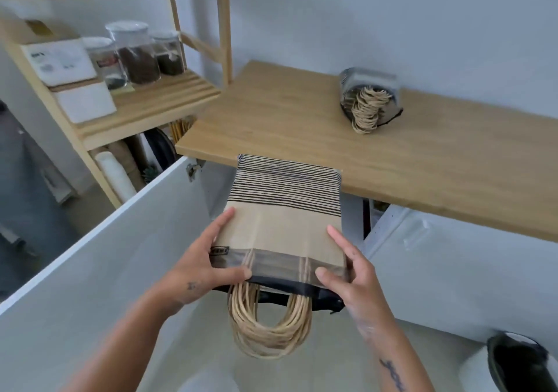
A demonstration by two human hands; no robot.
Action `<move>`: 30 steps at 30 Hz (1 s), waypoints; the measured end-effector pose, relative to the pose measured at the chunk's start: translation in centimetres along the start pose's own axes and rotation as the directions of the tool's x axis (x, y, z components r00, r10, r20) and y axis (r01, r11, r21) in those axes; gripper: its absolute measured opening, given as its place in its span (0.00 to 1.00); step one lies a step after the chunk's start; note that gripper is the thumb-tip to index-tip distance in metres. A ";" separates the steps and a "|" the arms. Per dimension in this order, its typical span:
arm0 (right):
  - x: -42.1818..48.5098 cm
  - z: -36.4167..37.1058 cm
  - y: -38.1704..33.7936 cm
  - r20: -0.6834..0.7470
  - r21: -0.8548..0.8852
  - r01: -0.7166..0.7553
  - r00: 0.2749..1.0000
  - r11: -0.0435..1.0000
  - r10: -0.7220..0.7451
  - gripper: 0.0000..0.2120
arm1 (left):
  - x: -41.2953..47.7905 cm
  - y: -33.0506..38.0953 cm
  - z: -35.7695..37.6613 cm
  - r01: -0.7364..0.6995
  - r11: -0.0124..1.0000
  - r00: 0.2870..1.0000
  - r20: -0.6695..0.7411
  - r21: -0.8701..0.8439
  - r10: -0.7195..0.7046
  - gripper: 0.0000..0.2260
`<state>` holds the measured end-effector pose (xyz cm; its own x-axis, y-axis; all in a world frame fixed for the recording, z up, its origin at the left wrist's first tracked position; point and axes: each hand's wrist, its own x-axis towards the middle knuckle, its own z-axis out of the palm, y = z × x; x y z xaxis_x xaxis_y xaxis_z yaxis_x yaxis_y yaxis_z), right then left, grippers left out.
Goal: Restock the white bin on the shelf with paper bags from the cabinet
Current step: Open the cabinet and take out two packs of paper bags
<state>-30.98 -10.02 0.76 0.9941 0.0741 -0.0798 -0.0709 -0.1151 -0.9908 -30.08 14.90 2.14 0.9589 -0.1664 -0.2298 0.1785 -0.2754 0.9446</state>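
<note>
A flat pack of brown paper bags (283, 219) with black stripes and a bunch of twine handles hanging from its near end is held in mid-air, in front of the open cabinet. My left hand (208, 258) grips its left edge, thumb on top. My right hand (347, 273) grips the right edge the same way. A second pack of paper bags (370, 101) lies on the wooden countertop (271, 113). The white bin (86, 101) stands on the wooden shelf (157, 104) at the left, under a white box.
The white cabinet door (120, 240) stands open at my left. Three glass jars (136, 53) with dark contents sit on the shelf beside the bin. Rolls and a plate are stored below the shelf. A dark shoe (519, 361) shows at the bottom right.
</note>
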 end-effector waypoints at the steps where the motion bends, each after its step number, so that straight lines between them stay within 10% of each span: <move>1: 0.7 -0.4 -0.9 0.005 0.000 0.023 1.000 1.000 -0.023 0.30 | 0.6 0.9 -0.2 -0.022 1.000 1.000 -0.007 0.001 0.022 0.43; 20: 29.8 1.6 -5.9 -0.060 0.066 -0.035 0.997 0.997 0.039 0.27 | 29.3 7.0 -10.7 -0.033 0.999 0.999 0.033 -0.016 0.033 0.42; 30: 38.6 0.6 -3.1 -0.136 -0.126 -0.065 0.990 0.990 0.048 0.23 | 38.9 5.6 -12.0 -0.085 0.866 0.996 0.068 0.492 0.059 0.45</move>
<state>7.57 -6.21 0.69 0.9915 -0.0664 -0.1117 -0.1247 -0.2438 -0.9618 10.83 18.30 1.31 0.9507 -0.2463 -0.1885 -0.0356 -0.6905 0.7224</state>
